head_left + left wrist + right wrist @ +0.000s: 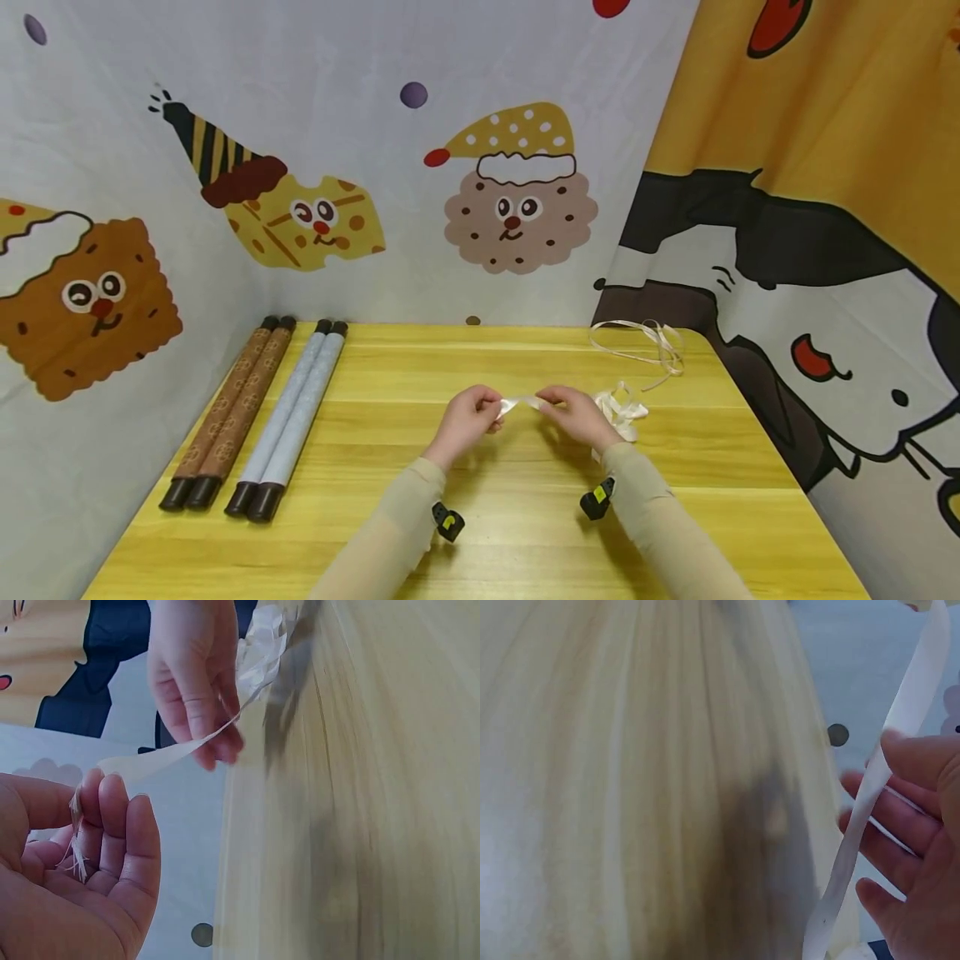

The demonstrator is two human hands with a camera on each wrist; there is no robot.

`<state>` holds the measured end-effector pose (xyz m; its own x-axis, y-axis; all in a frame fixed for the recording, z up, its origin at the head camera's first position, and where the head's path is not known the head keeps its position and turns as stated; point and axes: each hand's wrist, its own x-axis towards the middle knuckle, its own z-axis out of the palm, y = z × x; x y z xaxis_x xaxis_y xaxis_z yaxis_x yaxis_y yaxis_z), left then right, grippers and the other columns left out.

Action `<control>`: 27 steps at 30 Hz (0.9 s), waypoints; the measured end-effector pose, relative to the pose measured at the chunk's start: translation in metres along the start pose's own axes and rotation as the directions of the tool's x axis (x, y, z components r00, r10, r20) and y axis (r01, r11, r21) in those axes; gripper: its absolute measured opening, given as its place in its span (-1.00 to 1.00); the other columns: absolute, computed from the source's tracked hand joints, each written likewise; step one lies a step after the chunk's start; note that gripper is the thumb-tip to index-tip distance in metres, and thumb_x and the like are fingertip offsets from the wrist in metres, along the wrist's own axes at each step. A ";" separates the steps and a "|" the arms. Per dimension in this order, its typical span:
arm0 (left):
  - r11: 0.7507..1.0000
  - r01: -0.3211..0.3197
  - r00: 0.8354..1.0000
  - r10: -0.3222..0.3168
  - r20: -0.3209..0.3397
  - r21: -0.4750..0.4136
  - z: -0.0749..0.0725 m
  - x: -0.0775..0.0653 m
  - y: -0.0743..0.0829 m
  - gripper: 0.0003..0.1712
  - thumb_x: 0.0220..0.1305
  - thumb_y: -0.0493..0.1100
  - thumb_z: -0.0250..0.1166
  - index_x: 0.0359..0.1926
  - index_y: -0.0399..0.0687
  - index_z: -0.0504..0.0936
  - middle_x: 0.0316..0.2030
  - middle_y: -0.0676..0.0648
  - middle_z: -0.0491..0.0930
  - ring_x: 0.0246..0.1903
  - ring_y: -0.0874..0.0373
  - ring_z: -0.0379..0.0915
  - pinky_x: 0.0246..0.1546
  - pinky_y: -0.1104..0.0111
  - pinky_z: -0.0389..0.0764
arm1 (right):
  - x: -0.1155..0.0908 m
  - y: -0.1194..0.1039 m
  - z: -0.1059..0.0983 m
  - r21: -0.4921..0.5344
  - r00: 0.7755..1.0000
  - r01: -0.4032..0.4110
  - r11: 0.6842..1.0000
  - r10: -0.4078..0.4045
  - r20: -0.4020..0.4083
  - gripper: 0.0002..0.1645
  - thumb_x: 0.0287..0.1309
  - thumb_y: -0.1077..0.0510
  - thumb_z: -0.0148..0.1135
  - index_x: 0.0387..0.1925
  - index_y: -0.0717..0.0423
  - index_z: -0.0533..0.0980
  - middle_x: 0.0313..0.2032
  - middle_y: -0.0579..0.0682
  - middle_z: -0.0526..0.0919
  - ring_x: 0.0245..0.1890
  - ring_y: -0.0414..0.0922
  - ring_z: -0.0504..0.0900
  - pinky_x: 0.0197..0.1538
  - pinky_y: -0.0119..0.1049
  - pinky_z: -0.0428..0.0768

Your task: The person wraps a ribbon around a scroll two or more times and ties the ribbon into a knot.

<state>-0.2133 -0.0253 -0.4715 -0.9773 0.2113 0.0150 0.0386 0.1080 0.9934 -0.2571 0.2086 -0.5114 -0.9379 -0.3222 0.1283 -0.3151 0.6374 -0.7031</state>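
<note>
A white satin ribbon (510, 405) stretches between the two hands above the table. My left hand (465, 419) pinches it close to its end; frayed threads (79, 859) hang below the thumb and fingers in the left wrist view. Farther along, my right hand (581, 414) has the ribbon between thumb and forefinger, its other fingers loosely bent. From there the ribbon runs down past the right hand in the right wrist view. A crumpled heap of the same ribbon (624, 410) lies just beyond the right wrist, partly hidden by it.
Two brown patterned rolls (236, 396) with dark end caps lie at the table's left, beside two pale blue rolls (300, 408). A loosely looped thin cream cord (663, 346) lies at the back right. Printed curtains (420, 208) hang behind the wooden table (420, 358).
</note>
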 end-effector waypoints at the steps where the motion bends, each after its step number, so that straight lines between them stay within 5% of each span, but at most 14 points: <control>1: 1.000 0.001 1.000 -0.001 -0.004 -0.003 0.000 0.000 -0.001 -0.87 0.39 -0.41 0.14 -0.14 -0.45 0.56 -0.38 -0.22 0.60 -0.42 0.09 0.59 -0.37 0.34 0.66 | 0.000 0.001 0.001 -0.013 1.000 -0.003 1.000 0.003 0.014 -0.78 0.32 0.14 0.26 -0.10 0.16 0.65 -0.18 0.00 0.70 -0.10 0.00 0.62 0.07 0.00 0.51; 8: 0.999 0.034 0.998 -0.035 -0.044 -0.009 -0.005 0.002 -0.012 -0.83 0.40 -0.38 0.14 -0.11 -0.46 0.56 -0.41 -0.16 0.60 -0.45 0.09 0.59 -0.31 0.17 0.68 | -0.002 0.005 0.003 -0.075 0.997 -0.001 0.997 0.007 0.077 -0.79 0.37 0.10 0.22 -0.40 0.06 0.61 -0.54 -0.18 0.48 -0.51 -0.21 0.40 -0.32 -0.25 0.40; 12: 0.987 0.026 0.995 -0.011 -0.096 0.157 -0.012 0.004 -0.018 -0.80 0.39 -0.32 0.19 -0.08 -0.41 0.58 -0.33 -0.17 0.62 -0.33 0.00 0.62 -0.21 0.12 0.65 | -0.003 0.003 0.001 -0.125 0.996 0.042 0.991 -0.031 0.088 -0.79 0.37 0.07 0.22 -0.42 -0.01 0.59 -0.57 -0.22 0.43 -0.52 -0.23 0.38 -0.33 -0.26 0.39; 17: 0.900 0.004 0.991 0.053 -0.120 0.436 -0.020 0.007 -0.018 -0.65 0.37 -0.21 0.24 0.08 -0.35 0.57 -0.06 -0.24 0.62 -0.03 -0.13 0.55 0.00 0.06 0.55 | -0.001 -0.002 -0.003 -0.168 0.988 0.101 0.981 -0.079 0.132 -0.77 0.40 0.05 0.18 -0.40 -0.01 0.61 -0.59 -0.22 0.42 -0.58 -0.25 0.32 -0.40 -0.28 0.35; 22: 0.860 -0.071 0.996 0.090 -0.012 0.505 -0.015 0.007 -0.015 -0.50 0.36 -0.12 0.29 0.22 -0.31 0.51 0.12 -0.26 0.55 0.14 -0.16 0.46 0.13 0.02 0.47 | 0.001 -0.012 -0.006 -0.160 0.976 0.128 0.979 -0.096 0.195 -0.72 0.42 0.02 0.14 -0.37 0.06 0.62 -0.60 -0.21 0.41 -0.63 -0.27 0.25 -0.45 -0.31 0.31; 27: 0.784 -0.162 0.987 0.131 0.096 0.599 -0.001 0.007 -0.020 -0.45 0.32 -0.05 0.34 0.22 -0.28 0.53 0.12 -0.21 0.57 0.13 -0.10 0.49 0.12 0.07 0.49 | 0.002 -0.022 -0.005 -0.143 0.970 0.142 0.980 -0.108 0.218 -0.69 0.42 0.02 0.14 -0.36 0.12 0.61 -0.61 -0.20 0.41 -0.65 -0.29 0.24 -0.47 -0.33 0.30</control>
<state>-0.2216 -0.0272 -0.4912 -0.9394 0.3155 0.1341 0.3135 0.6321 0.7087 -0.2531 0.1976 -0.4926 -0.8441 -0.5339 0.0485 -0.4621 0.6788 -0.5707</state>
